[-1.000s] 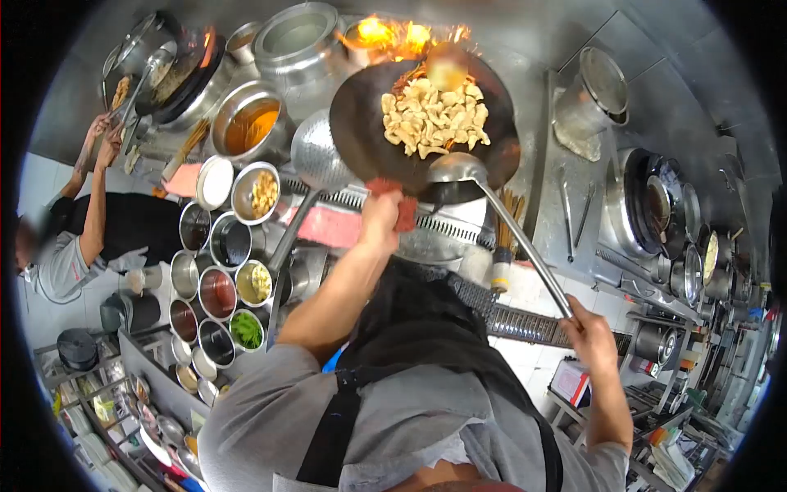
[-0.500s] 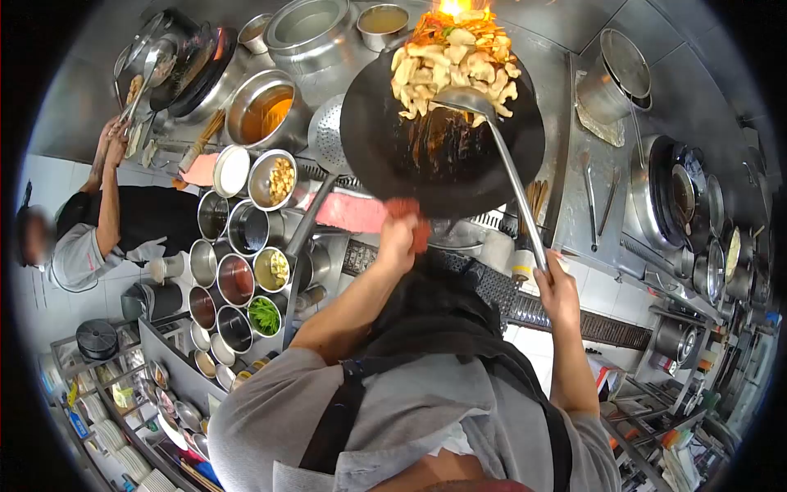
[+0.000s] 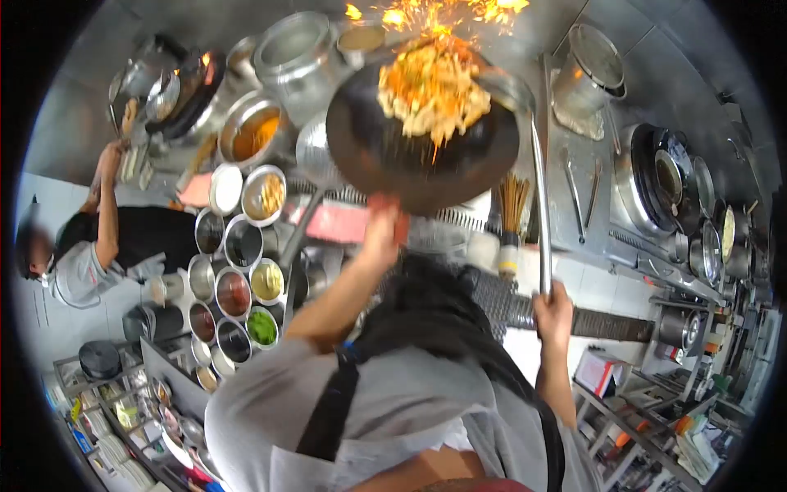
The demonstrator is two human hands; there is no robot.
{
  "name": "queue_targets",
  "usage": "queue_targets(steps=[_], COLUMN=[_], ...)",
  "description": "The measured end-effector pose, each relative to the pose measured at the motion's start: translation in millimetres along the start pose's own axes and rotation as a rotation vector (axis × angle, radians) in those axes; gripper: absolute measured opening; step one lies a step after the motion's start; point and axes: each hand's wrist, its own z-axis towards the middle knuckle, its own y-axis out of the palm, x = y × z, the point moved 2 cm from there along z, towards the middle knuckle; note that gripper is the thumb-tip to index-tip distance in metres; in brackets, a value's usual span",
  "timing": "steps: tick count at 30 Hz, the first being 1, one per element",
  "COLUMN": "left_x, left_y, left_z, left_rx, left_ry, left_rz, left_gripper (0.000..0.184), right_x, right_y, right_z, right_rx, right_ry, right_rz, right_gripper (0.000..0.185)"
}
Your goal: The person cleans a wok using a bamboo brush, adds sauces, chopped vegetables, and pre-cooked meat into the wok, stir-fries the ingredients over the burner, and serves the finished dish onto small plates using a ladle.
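Blackened metal wok (image 3: 389,168), probably heavy and hot; best held at the rim just beyond left hand (image 3: 379,239), fingers closed on red cloth (image 3: 401,228); right hand (image 3: 554,313) grips ladle (image 3: 541,201).

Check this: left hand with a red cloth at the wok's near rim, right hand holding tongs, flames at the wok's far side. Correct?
Not quite: the right hand holds a long-handled ladle, not tongs, as the head view shows. Left hand, red cloth, wok and flames are as stated.
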Motion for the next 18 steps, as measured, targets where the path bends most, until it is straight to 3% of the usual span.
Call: queue_targets(steps=[1,3,5,11,14,16,18], left_x=[14.1,38.8,60.6,35.5,-0.3,-0.2,21.0], left_y=[19.8,33.6,52.0,41.7,1.6,1.7,18.0], left_z=[-18.9,-28.6,10.0,94.0,68.6,24.3,9.8], left_rx=[0.026,0.036,0.059,0.04,-0.086,0.028,0.035], left_ry=[-0.033,-0.01,-0.094,-0.184,-0.104,-0.029,-0.012], left_rz=[0.073,-0.012,0.029,0.084,0.122,0.118,0.048], left_gripper=[0.014,0.012,0.007,0.011,0.011,0.015,0.015], right_x=[9.0,18.1,15.3,10.2,-4.3,-22.7,-37.3], right_y=[-4.7,-4.4,-4.5,5.4,-16.8,-53.1,-80.8], right_z=[-6.6,-23.9,-25.8,-2.9,-2.1,-12.4,-17.6], right_rx=[0.047,-0.002,-0.041,-0.032,-0.017,-0.039,-0.117], right_ry=[-0.052,0.055,0.079,0.034,-0.141,-0.21,-0.281], right_rz=[-0.025,0.154,0.269,0.047,-0.194,-0.358,-0.372], right_gripper=[0.017,0.02,0.022,0.02,0.026,0.046,0.05])
